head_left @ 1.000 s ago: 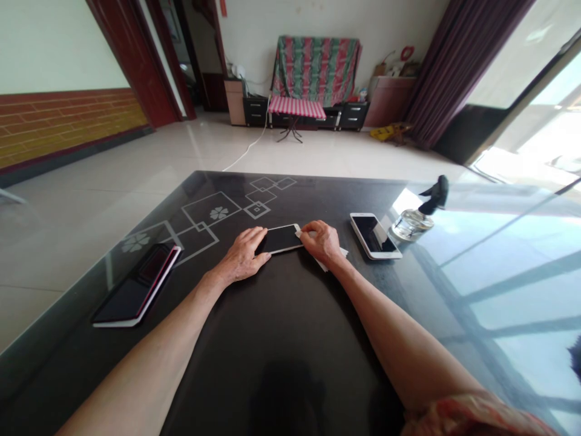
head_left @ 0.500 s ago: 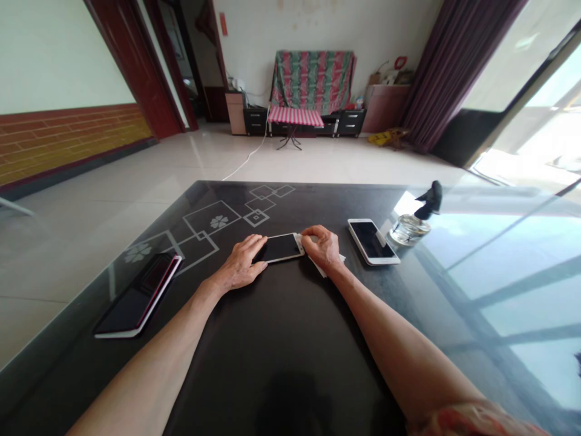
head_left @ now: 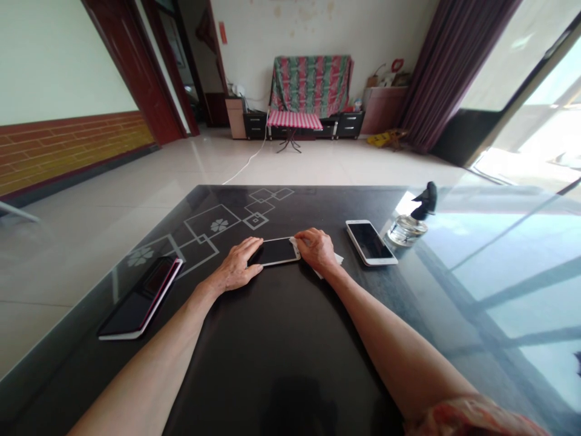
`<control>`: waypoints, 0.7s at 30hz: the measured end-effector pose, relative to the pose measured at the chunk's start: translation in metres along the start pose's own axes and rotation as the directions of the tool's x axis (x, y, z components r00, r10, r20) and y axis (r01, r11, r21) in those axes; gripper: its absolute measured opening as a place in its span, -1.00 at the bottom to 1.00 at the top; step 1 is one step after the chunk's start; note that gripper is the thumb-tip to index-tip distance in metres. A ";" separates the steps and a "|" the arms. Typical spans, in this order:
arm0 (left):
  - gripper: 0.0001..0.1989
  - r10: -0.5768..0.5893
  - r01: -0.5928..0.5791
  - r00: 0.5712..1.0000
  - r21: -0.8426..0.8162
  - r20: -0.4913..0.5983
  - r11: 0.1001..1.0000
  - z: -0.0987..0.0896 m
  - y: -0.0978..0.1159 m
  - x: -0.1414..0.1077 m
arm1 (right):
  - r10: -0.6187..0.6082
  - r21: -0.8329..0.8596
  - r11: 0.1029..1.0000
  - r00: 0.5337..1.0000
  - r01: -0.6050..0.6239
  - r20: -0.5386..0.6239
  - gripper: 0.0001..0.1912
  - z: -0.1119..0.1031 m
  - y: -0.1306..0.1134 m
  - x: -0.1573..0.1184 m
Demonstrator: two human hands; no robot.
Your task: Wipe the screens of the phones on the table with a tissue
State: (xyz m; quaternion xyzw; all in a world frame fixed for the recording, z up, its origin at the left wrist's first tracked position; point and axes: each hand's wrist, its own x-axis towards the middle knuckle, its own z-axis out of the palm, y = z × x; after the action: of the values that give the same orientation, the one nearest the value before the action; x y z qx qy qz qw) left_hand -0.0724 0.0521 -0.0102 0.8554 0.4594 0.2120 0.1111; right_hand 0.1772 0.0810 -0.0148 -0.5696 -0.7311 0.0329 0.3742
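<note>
A white-framed smartphone [head_left: 276, 252] with a dark screen lies flat on the black table in the middle. My left hand [head_left: 236, 265] grips its left end, thumb on the near edge and fingers on the far edge. Closed at the phone's right end, my right hand [head_left: 318, 249] pinches a white tissue [head_left: 339, 260]. One bit of the tissue touches the screen's right end, and more of it sticks out beyond the wrist. Much of the tissue is hidden under the hand.
Right of my hands lies another white phone [head_left: 371, 243], with a clear spray bottle [head_left: 411, 227] with a black trigger head behind it. At the left, a dark-screened tablet-like device [head_left: 140, 300] rests on the glossy table [head_left: 254, 363]. Beyond is a small striped table [head_left: 295, 120].
My right hand has shifted slightly left at the phone's right end, and the tissue now shows over the screen's edge. My left hand keeps its hold. The view has tilted slightly.
</note>
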 end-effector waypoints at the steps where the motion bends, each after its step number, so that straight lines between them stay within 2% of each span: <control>1: -0.36 -0.014 0.014 1.000 -0.006 -0.004 1.000 0.000 0.001 0.000 | -0.003 -0.006 1.000 1.000 0.003 0.016 -0.83 0.000 -0.001 0.000; 8: -0.19 -0.063 0.055 0.996 -0.109 -0.066 0.992 -0.002 0.004 0.002 | -0.026 0.001 1.000 0.998 0.026 0.054 -0.88 -0.009 -0.008 -0.003; 12: -0.20 -0.079 0.074 0.995 -0.101 -0.053 0.992 -0.005 0.007 0.001 | 0.019 0.174 0.984 0.995 -0.035 0.094 -0.88 -0.014 -0.007 -0.002; 14: -0.21 -0.071 0.065 0.996 -0.102 -0.050 0.993 -0.006 0.008 0.001 | 0.078 0.235 0.968 0.995 -0.089 0.054 -0.84 -0.014 -0.005 -0.001; 16: -0.22 -0.058 0.052 0.997 -0.104 -0.056 0.993 -0.006 0.009 0.001 | 0.108 0.223 0.969 0.994 -0.104 -0.009 -0.81 -0.011 -0.003 0.001; 21: -0.25 -0.056 0.051 0.997 -0.100 -0.054 0.994 -0.003 0.004 0.001 | 0.073 0.175 0.982 0.997 -0.066 -0.036 -0.79 -0.005 0.001 0.002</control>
State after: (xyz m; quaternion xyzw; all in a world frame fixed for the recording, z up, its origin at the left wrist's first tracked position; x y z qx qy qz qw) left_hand -0.0698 0.0508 -0.0058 0.8299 0.4742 0.2553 0.1457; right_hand 0.1809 0.0815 -0.0104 -0.5606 -0.6969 0.0974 0.4366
